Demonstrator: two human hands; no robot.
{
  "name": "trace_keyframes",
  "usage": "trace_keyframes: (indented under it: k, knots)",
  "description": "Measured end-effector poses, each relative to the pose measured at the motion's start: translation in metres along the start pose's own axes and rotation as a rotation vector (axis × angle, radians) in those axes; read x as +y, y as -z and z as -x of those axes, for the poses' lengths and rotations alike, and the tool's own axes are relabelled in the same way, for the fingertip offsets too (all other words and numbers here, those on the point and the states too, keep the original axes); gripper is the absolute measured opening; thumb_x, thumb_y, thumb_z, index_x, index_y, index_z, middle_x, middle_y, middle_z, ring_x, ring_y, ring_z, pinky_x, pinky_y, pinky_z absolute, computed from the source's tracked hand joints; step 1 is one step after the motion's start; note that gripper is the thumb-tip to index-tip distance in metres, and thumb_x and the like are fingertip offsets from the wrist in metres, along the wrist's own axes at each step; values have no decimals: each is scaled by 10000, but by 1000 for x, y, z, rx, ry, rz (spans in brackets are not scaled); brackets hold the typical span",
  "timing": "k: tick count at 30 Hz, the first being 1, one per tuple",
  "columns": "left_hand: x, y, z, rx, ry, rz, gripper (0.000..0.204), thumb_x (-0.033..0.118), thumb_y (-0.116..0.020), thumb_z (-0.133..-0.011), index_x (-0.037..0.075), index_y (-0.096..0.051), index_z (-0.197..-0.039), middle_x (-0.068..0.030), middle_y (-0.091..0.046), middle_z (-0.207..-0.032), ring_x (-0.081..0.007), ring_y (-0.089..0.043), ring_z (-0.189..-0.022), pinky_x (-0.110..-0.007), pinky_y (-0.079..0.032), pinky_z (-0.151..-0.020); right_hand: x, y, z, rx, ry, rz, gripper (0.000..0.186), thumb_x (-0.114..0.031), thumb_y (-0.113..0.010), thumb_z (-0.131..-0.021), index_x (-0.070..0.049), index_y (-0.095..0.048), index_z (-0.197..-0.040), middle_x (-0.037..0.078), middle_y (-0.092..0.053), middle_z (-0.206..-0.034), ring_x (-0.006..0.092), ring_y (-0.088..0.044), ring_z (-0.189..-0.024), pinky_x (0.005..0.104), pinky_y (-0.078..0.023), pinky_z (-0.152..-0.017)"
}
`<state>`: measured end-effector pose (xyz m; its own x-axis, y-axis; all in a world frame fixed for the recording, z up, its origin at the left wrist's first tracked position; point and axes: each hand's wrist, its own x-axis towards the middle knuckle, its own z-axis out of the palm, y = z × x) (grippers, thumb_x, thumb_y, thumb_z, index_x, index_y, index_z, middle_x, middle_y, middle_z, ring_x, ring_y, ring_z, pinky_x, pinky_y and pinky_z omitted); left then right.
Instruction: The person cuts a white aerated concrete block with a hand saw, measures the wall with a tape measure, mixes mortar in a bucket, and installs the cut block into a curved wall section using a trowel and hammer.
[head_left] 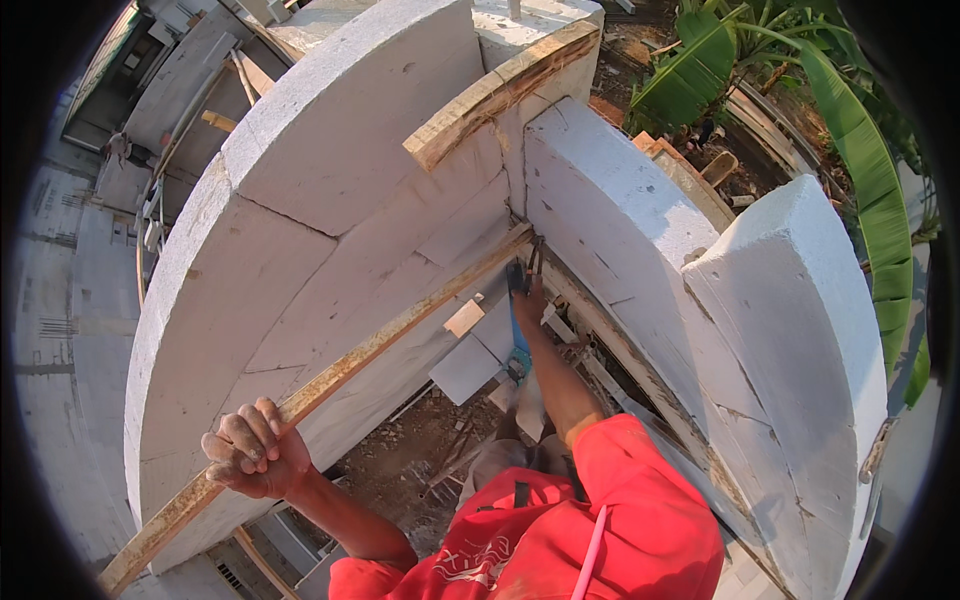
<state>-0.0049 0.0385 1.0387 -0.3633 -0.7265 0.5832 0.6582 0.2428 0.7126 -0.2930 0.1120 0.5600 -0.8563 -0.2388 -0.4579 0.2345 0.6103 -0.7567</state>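
Note:
My left hand (pixel 250 447) is closed over a long, narrow wooden batten (pixel 380 347), fingers curled across its top. The batten slants along the left block wall (pixel 300 290), its far end in the corner where two walls meet. At that corner, my right hand (pixel 529 300) is closed around a dark tool with two thin prongs (pixel 537 252), which looks like pliers. Its jaws are hard to make out. Beside the right hand is a black piece (pixel 515 276), with a blue part (pixel 519 335) below it.
To the right runs another pale block wall (pixel 640 210) with a stepped, broken top. A thick wooden board (pixel 500 95) lies across the top of the corner. Below are rubble-strewn ground (pixel 400 470) and loose block pieces (pixel 465 368). Banana leaves (pixel 870 180) hang at the far right.

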Motion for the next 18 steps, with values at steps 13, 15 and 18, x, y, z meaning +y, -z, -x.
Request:
trace_keyframes:
  k: [13, 15, 18]
  knots:
    - [12, 22, -12, 170, 19, 26, 430, 404, -728, -944, 181, -498, -657, 54, -486, -542, -58, -462, -501, -265, -460, -623, 0, -33, -9, 16, 47, 37, 818, -337, -716, -894, -102, -310, -1563, 258, -485, -1409, 491, -467, -1284, 623, -421, -1031]
    - [24, 20, -17, 141, 23, 65, 429, 395, -731, -942, 177, -502, -651, 57, -494, -533, -56, -481, -499, -258, -466, -624, -11, -30, -7, -24, -39, 83, 764, -302, -707, -871, -167, -357, -1537, 220, -461, -1466, 473, -425, -1331, 621, -407, -1049]
    - [40, 17, -26, 86, 28, 25, 423, 390, -731, -940, 170, -514, -652, 53, -499, -528, -57, -502, -502, -257, -483, -638, -23, -29, -6, -41, -71, 142, 714, -282, -693, -867, -240, -390, -1512, 197, -437, -1503, 470, -393, -1360, 645, -420, -1027]
